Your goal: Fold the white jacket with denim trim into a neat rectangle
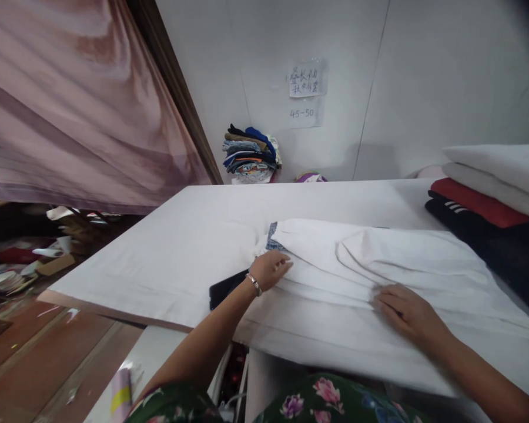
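Note:
A white garment (317, 247) lies stretched lengthwise on the white table, with loose folds along it and a blue denim-like patch (272, 236) at its left end. My left hand (270, 269), with a bracelet at the wrist, has its fingers closed at the garment's lower left edge. Further right, my right hand (408, 311) is slightly blurred, its fingers curled on the near edge of the same cloth. Just beside my left wrist is a dark phone (227, 288), partly covered by my forearm.
To the right rises a stack of folded clothes (489, 202) in white, grey, red and black. Another clothes pile (251, 154) stands by the wall beyond the white table (158, 252). A pink curtain (83, 106) hangs at left. Handwritten paper signs (307, 94) are on the wall.

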`<state>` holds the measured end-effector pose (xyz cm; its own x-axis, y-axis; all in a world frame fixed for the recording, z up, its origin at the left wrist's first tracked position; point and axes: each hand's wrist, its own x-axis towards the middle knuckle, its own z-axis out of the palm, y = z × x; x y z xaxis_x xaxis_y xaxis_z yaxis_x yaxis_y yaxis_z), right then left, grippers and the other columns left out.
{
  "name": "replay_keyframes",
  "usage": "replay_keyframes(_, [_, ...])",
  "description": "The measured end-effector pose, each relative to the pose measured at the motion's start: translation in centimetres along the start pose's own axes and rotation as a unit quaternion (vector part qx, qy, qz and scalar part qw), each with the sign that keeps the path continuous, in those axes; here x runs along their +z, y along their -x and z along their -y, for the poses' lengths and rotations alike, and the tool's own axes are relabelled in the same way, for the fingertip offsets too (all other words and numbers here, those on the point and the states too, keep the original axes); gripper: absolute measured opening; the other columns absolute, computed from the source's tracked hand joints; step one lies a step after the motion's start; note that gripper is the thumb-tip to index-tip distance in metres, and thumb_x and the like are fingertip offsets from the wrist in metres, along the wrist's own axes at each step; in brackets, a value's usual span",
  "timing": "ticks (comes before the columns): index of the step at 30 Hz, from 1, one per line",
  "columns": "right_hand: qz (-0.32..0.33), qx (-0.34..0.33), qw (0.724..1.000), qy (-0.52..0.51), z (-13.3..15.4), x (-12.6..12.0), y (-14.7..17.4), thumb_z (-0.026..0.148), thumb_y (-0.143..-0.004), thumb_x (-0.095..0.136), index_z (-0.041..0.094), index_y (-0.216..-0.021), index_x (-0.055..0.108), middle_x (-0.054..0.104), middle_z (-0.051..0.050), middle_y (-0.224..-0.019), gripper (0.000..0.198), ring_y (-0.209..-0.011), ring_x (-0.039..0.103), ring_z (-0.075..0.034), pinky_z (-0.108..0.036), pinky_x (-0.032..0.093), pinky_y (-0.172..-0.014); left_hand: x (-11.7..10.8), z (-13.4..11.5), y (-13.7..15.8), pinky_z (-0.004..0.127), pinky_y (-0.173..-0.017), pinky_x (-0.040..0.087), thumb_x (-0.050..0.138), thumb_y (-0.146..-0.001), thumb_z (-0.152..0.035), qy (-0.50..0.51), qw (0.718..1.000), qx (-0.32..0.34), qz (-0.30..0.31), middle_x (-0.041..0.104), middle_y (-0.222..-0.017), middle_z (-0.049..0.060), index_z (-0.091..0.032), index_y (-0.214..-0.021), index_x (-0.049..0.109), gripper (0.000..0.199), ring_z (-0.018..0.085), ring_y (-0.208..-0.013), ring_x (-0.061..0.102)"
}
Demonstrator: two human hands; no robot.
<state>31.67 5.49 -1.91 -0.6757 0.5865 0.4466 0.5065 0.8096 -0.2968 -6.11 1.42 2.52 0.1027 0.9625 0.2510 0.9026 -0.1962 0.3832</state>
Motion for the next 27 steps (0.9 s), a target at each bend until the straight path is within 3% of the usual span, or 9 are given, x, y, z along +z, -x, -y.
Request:
replay_keyframes(3, [-0.071,-0.015,0.997,0.011,0.0,-1.6,-2.8,0.027,-0.089,0.050,0.026,-0.096,0.068,0.067,-0.008,-0.101,0.020,-0.095,0.062,-0.024,-0.040,0.052,-0.083,-0.8,0.2,-3.2,0.034,-0.086,0.048,0.049,-0.089,-0.033,-0.054,0.996,0.003,-0.076,0.067,-0.100,0.005,-0.021,-0.099,0.066,0.023,0.019,-0.097,0.059])
replay_keyframes(6, [-0.125,0.000,0.991,0.053,-1.5,-2.3,-5.9,0.031,-0.089,0.049,0.023,-0.109,0.065,0.060,-0.011,-0.122,0.027,-0.115,0.055,-0.027,-0.045,0.045,-0.097,-0.6,0.4,-6.1,0.040,-0.100,0.040,0.051,-0.089,-0.035,-0.110,0.991,0.030,-0.066,0.059,-0.126,0.009,-0.020,-0.114,0.061,0.031,0.024,-0.118,0.050])
replay_keyframes(8, [-0.107,0.032,0.989,0.098,-3.2,-1.6,-7.0,0.038,-0.090,0.046,0.022,-0.119,0.061,0.051,-0.012,-0.136,0.036,-0.128,0.044,-0.030,-0.050,0.038,-0.103,0.2,0.8,-7.2,0.044,-0.106,0.034,0.052,-0.088,-0.040,-0.142,0.990,0.006,-0.016,0.048,-0.140,0.010,-0.019,-0.124,0.055,0.042,0.026,-0.129,0.041])
replay_keyframes(10, [-0.042,0.075,0.986,0.142,-5.0,0.0,-7.2,0.046,-0.091,0.043,0.022,-0.127,0.056,0.044,-0.012,-0.144,0.045,-0.134,0.036,-0.032,-0.056,0.034,-0.104,1.4,1.3,-7.4,0.047,-0.107,0.032,0.050,-0.089,-0.045,-0.161,0.985,-0.036,0.050,0.041,-0.146,0.012,-0.017,-0.129,0.050,0.050,0.028,-0.134,0.034])
replay_keyframes(13, [0.050,0.119,0.976,0.173,-6.8,2.9,-6.0,0.051,-0.092,0.038,0.026,-0.134,0.050,0.041,-0.009,-0.146,0.050,-0.135,0.035,-0.031,-0.057,0.033,-0.104,2.6,2.2,-7.0,0.047,-0.107,0.032,0.044,-0.090,-0.048,-0.161,0.980,-0.059,0.105,0.039,-0.147,0.011,-0.017,-0.131,0.048,0.052,0.029,-0.136,0.033])
replay_keyframes(17, [0.055,0.117,0.975,0.183,-7.5,4.7,-4.7,0.053,-0.092,0.035,0.029,-0.137,0.046,0.038,-0.007,-0.148,0.052,-0.136,0.034,-0.029,-0.056,0.031,-0.105,2.1,3.5,-7.8,0.041,-0.107,0.033,0.042,-0.090,-0.051,-0.116,0.985,-0.068,0.110,0.047,-0.142,0.006,-0.022,-0.124,0.055,0.046,0.025,-0.130,0.041])
replay_keyframes(21, [0.044,0.112,0.976,0.182,-7.2,4.4,-4.8,0.053,-0.092,0.035,0.027,-0.137,0.046,0.040,-0.008,-0.148,0.053,-0.136,0.034,-0.029,-0.056,0.032,-0.105,0.2,5.3,-10.0,0.036,-0.097,0.041,0.035,-0.092,-0.054,-0.087,0.979,-0.174,0.067,0.057,-0.131,0.007,-0.024,-0.118,0.060,0.047,0.025,-0.119,0.051])
replay_keyframes(24, [0.035,0.110,0.978,0.176,-7.0,4.1,-5.0,0.051,-0.093,0.037,0.028,-0.137,0.046,0.041,-0.008,-0.147,0.051,-0.135,0.035,-0.030,-0.056,0.032,-0.104,-0.2,6.2,-11.2,0.039,-0.098,0.040,0.039,-0.086,-0.061,-0.113,0.958,-0.257,0.055,0.048,-0.140,0.012,-0.021,-0.128,0.053,0.059,0.029,-0.126,0.045])
replay_keyframes(27, [0.032,0.105,0.979,0.173,-6.8,4.0,-5.1,0.049,-0.093,0.038,0.028,-0.136,0.047,0.041,-0.008,-0.146,0.049,-0.135,0.036,-0.030,-0.056,0.032,-0.104,0.6,5.4,-12.3,0.043,-0.105,0.034,0.039,-0.086,-0.062,-0.144,0.963,-0.223,0.048,0.036,-0.149,0.012,-0.021,-0.134,0.046,0.064,0.029,-0.137,0.031])
